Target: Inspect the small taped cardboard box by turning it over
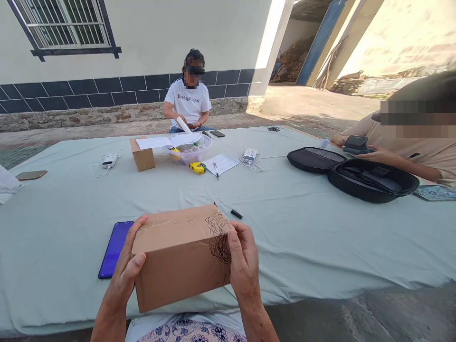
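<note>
A brown cardboard box (178,270) is held tilted between both hands at the table's near edge. Black scribbles cover its right end, on the top and on the side facing me. My left hand (124,270) grips the left end, thumb on the near face and fingers on top. On the right end, my right hand (244,256) presses its thumb near the scribbles, fingers behind. Left of the box lies a phone (114,249) with a lit blue screen, partly hidden by my left hand. A black marker cap (236,214) lies just beyond the box, beside a dark tip mostly hidden by it.
Across the table (302,247) sit a small carton (143,156), a clear plastic basin (192,153), a yellow tape measure (197,167) and a paper with a pen (216,170). An open black case (370,183) stands right, near a seated person. Another person sits opposite.
</note>
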Demonstrator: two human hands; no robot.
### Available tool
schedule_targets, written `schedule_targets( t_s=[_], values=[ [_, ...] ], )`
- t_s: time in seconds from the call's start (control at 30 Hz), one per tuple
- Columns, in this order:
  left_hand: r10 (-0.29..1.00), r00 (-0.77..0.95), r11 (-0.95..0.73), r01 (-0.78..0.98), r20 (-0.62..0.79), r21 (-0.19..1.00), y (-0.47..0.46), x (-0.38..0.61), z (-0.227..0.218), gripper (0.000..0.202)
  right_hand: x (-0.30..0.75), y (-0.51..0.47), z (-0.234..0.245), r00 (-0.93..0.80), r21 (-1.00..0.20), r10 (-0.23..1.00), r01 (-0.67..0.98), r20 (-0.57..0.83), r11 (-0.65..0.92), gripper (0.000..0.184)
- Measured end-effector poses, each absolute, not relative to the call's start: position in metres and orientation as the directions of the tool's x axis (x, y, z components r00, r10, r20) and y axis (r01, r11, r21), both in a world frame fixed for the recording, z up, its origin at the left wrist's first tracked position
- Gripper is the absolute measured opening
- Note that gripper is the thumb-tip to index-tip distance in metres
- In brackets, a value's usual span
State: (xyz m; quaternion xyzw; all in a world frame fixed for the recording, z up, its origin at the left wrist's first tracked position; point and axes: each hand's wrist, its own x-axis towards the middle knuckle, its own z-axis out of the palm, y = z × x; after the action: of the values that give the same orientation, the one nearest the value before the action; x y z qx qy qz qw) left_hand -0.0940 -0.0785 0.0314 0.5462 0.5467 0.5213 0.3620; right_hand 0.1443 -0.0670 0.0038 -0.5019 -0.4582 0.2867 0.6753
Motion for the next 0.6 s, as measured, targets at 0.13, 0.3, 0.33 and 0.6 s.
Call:
schedule_targets(
  t_s=[0.13, 0.3, 0.33, 0.6],
  values=[
    [0.993, -0.085, -0.063, 0.152, 0.076, 0.986, -0.078, -0.097, 0.031, 0.092, 0.147, -0.065, 0.000, 0.415, -0.947, 0.853, 0.085, 0.318, 0.311, 0.035],
    [0.995, -0.068, -0.060, 0.169, 0.072, 0.984, -0.079, -0.095, 0.032, 0.090, 0.148, -0.063, -0.003, 0.430, -0.958, 0.857, 0.109, 0.285, 0.264, 0.038],
    [0.994, -0.069, -0.071, 0.177, 0.084, 0.982, -0.079, -0.094, 0.033, 0.089, 0.147, -0.062, -0.004, 0.439, -0.959, 0.853, 0.120, 0.282, 0.256, 0.040],
    [0.965, -0.101, -0.196, 0.340, 0.243, 0.920, -0.086, -0.086, 0.043, 0.071, 0.138, -0.060, -0.010, 0.417, -0.960, 0.872, 0.212, 0.258, 0.183, 0.058]
  ],
)
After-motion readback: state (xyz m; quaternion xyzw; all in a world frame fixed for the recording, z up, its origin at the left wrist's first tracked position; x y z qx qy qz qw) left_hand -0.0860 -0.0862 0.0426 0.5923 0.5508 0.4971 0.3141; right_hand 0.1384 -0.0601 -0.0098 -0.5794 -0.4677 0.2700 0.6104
